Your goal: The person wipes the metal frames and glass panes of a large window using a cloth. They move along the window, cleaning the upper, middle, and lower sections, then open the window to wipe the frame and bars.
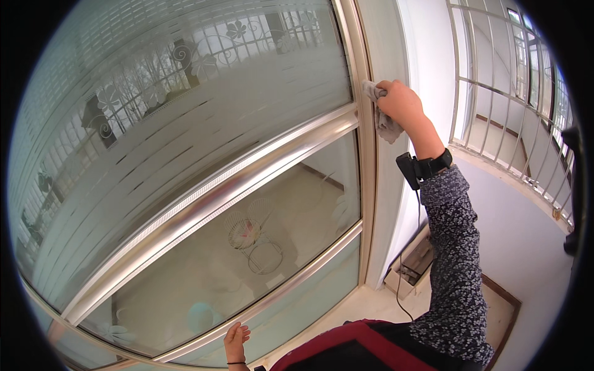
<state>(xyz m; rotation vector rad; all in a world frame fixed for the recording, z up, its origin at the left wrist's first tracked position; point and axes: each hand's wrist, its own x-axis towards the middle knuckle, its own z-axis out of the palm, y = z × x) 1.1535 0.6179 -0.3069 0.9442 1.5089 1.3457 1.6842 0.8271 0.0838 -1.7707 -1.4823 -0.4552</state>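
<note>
My right hand (400,103) is closed on a crumpled, pale grey cloth (388,127) and holds it against the metal door frame (366,153) on the right of the glass. Part of the cloth hangs below my fingers. A black device is strapped to my right wrist, with a cable running down from it. My left hand (236,337) is low in the view near the lower rail (278,301), its fingers partly curled and nothing seen in it. Frosted, patterned glass (222,106) fills the upper panel; whether the left hand touches the rail cannot be told.
A wide metal crossbar (218,199) spans the door. An open box (410,271) with things in it stands on the floor by the wall. Metal window bars (506,97) rise above a ledge at the right. A wire chair (250,236) shows in the lower glass.
</note>
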